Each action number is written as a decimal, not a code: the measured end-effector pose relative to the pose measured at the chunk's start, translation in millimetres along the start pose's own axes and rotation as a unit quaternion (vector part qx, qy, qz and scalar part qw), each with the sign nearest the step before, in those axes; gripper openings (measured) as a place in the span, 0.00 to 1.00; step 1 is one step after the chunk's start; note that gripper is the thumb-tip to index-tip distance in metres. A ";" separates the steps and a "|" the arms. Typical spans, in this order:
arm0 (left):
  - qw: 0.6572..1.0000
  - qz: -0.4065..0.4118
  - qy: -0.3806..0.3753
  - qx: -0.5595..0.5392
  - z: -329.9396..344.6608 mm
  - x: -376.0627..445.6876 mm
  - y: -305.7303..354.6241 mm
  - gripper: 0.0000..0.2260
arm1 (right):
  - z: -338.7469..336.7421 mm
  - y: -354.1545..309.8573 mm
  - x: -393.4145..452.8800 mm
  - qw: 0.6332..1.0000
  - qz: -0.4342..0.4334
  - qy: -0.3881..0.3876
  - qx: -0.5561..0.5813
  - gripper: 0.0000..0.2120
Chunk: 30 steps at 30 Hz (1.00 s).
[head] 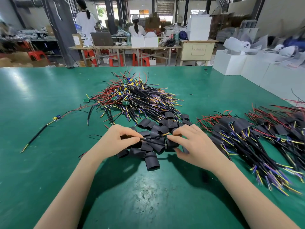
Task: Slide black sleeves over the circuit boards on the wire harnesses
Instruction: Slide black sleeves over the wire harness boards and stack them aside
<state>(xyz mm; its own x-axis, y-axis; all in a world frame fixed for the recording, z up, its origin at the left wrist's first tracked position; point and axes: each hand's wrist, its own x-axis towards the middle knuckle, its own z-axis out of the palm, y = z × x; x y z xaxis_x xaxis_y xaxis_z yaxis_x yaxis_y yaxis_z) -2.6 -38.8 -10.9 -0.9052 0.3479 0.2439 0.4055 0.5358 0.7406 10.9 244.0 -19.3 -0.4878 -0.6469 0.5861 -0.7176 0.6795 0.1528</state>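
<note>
A black sleeve point(171, 143) sits in the right hand point(194, 146) grip above the green tabletop point(41, 162), while the left hand point(118, 138) grip pinches a wire harness point(153, 140) leading into it, over loose sleeves point(148, 156).

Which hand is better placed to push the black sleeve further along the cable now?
Probably the right hand. Its fingers are curled round a black sleeve at the cable's end, while the left hand pinches that cable and seems to hold it steady.
</note>
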 end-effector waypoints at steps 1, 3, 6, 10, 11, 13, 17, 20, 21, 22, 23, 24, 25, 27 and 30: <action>1.000 0.003 0.006 0.001 0.4 0.0 0.1 0.14 | 0.4 -1.6 0.1 1.000 0.001 -0.002 0.006 0.18; 1.000 0.003 0.014 0.000 0.5 -0.1 0.4 0.15 | 1.2 -3.8 0.2 1.000 0.002 -0.005 0.011 0.18; 1.000 0.002 0.023 -0.005 1.1 0.5 0.6 0.14 | 2.4 -4.9 0.9 1.000 0.001 -0.009 0.002 0.20; 0.999 -0.001 0.029 -0.030 4.7 1.6 4.1 0.11 | 4.4 -5.2 2.3 1.000 0.014 0.000 -0.022 0.20; 0.999 -0.003 0.031 -0.036 5.9 1.8 5.1 0.10 | 5.0 -5.6 2.6 0.999 0.019 0.007 -0.026 0.19; 0.998 -0.005 0.038 -0.042 8.1 2.6 6.3 0.10 | 5.9 -6.1 2.8 0.999 0.028 0.023 -0.033 0.16; 0.998 0.000 0.047 -0.045 14.6 3.1 7.8 0.10 | 5.9 -6.4 1.8 0.997 0.035 0.023 -0.059 0.18; 0.996 -0.005 0.045 -0.073 16.5 3.5 7.0 0.11 | 7.0 -7.9 2.4 0.996 0.036 0.016 -0.075 0.23; 0.995 -0.009 0.046 -0.085 16.3 4.0 6.2 0.11 | 7.3 -8.3 2.6 0.996 0.036 0.014 -0.081 0.23; 0.994 -0.015 0.048 -0.100 15.9 4.5 4.9 0.13 | 7.5 -8.5 2.7 0.996 0.037 0.012 -0.086 0.24; 0.992 -0.022 0.053 -0.116 15.5 4.9 3.6 0.14 | 7.4 -8.4 2.9 0.995 0.039 0.011 -0.091 0.25; 0.990 -0.028 0.058 -0.129 15.1 5.2 2.4 0.15 | 7.2 -8.4 3.1 0.995 0.041 0.011 -0.095 0.25; 0.988 -0.033 0.064 -0.136 15.0 5.2 1.7 0.16 | 7.1 -8.4 3.0 0.994 0.042 0.012 -0.097 0.25; 0.987 -0.036 0.070 -0.139 15.7 5.3 0.6 0.17 | 7.4 -8.5 2.6 0.994 0.043 0.011 -0.099 0.25; 0.987 -0.028 0.071 -0.140 15.8 5.1 0.8 0.15 | 8.8 -8.4 1.9 0.996 0.060 0.005 -0.071 0.23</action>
<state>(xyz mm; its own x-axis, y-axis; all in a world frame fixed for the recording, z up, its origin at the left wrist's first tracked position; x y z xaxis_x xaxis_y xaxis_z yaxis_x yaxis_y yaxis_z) -4.9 -24.5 -19.0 -0.9420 0.2018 0.2683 0.3214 0.3112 0.8943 11.6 233.9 -26.5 -0.5601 -0.5549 0.6151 -0.5766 0.7943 0.1916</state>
